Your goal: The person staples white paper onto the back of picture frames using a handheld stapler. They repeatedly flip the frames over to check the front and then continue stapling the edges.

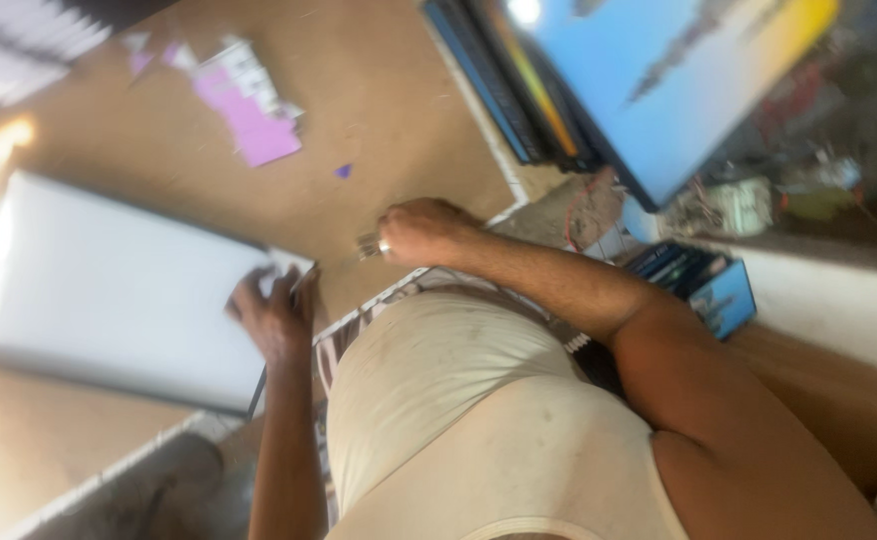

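Left hand (274,315) grips the white panel's (109,285) corner at centre left; right hand (421,232) is clenched on a small metal tool (369,244). The tool may slip and scratch the panel, as the grip is only at one corner.

Blur: whole view smeared | small metal object (368,244) at right hand (421,230), kind unreadable | large white flat panel (109,290) corner hidden under left hand (274,315) | blue-and-yellow framed pictures (649,70) cut by top edge
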